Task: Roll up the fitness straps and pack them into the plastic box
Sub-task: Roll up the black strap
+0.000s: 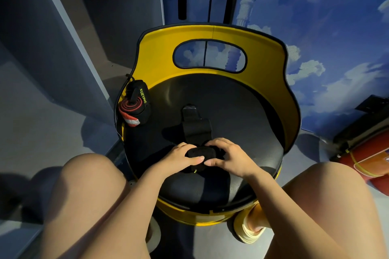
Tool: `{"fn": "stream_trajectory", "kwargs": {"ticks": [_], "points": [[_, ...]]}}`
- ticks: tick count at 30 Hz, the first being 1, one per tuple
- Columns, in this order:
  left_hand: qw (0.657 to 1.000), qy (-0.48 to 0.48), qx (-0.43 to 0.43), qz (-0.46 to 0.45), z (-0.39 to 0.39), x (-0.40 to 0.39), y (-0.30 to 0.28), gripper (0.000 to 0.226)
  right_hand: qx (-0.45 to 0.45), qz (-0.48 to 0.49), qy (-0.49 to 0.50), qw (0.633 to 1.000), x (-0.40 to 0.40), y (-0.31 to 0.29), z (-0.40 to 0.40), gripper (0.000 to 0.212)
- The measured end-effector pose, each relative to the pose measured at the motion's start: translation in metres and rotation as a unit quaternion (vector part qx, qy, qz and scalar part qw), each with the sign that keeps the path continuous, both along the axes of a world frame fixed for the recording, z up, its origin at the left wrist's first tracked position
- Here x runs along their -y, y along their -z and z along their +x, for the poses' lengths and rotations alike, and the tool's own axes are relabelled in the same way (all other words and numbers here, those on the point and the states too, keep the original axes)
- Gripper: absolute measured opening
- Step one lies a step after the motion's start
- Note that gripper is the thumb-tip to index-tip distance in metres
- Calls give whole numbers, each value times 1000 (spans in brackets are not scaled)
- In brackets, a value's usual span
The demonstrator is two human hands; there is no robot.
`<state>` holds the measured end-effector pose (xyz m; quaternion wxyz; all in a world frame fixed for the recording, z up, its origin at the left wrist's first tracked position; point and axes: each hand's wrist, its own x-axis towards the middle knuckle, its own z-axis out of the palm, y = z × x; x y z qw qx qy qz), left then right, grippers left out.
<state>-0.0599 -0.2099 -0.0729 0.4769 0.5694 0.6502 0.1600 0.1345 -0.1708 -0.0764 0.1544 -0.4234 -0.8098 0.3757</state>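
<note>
Hands, left hand [182,156] and right hand [226,159], grip one black strap [196,130]; one rolled strap [134,104] beside.

A single head-worn camera looks steeply down and forward from above a seated person's lap. Its wide lens bends the wall [315,27] and the chair [210,94] rim outward. Both knees fill the lower corners, close to the lens. The left hand [181,159] and right hand [228,159] sit just below frame centre, near the camera, over the seat.
</note>
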Motion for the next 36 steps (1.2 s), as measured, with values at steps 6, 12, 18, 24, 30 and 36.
{"fn": "stream_trajectory", "kwargs": {"ticks": [6, 12, 18, 24, 30, 36], "points": [[990, -74, 37, 116, 4, 4, 5, 39, -11, -119, 60, 991, -14, 3, -7, 47], [991, -37, 31, 125, 1, 1, 4, 27, -11, -195, 119, 973, -23, -1, -11, 40], [995, -29, 27, 88, -4, -5, 3, 24, -62, -253, 288, 922, -46, -5, -28, 72], [998, -26, 29, 42, -7, -17, -3, 25, -124, -290, 310, 897, -68, -9, -55, 35], [999, -15, 32, 11, -8, -24, -1, 27, -240, -291, 353, 856, -93, 6, -63, 20], [999, -30, 32, 2, -8, -26, 3, 28, -107, -197, 381, 897, -107, 23, -77, 40]]}}
